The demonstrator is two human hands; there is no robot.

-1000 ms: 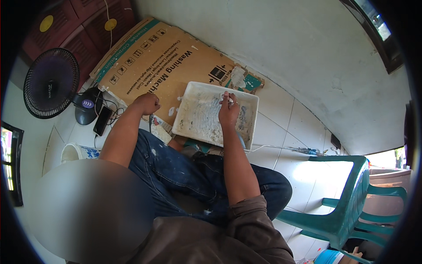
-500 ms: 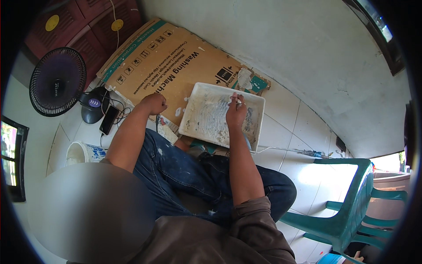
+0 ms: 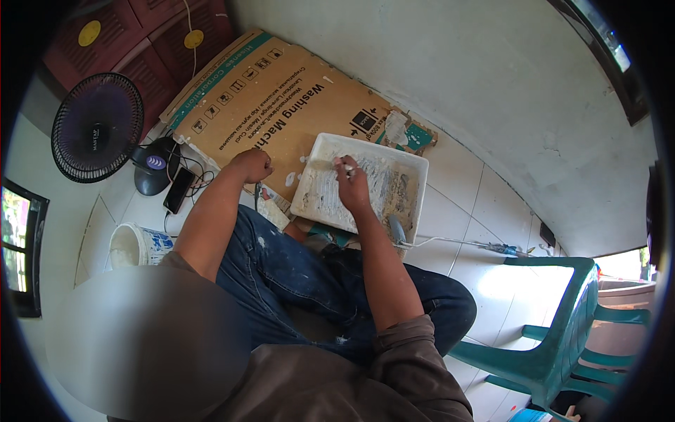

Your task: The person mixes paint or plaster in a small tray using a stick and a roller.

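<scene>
A white paint tray [image 3: 424,184], its inside smeared with white and grey paint, lies in front of my lap. My right hand [image 3: 351,186] is over the middle of it, fingers closed around something small and pale that I cannot make out. My left hand [image 3: 253,167] is curled closed left of the tray, above the cardboard; what it holds, if anything, is hidden. Just below it, by my knee, lies a paint-smeared pale piece [image 3: 273,212] with a dark part. At the tray's near right corner rests a grey-blue rounded piece [image 3: 396,228], partly behind my right forearm.
Flattened cardboard [image 3: 274,91] covers the tiles along the wall. A fan [image 3: 97,126], a phone [image 3: 179,190] with cables and a white bucket [image 3: 126,246] stand left. A thin rod with a blue handle [image 3: 503,248] reaches toward a green plastic chair [image 3: 562,323].
My right hand has moved left and slightly toward me across the tray, uncovering more of the grey-blue piece. My left hand stays closed in about the same place.
</scene>
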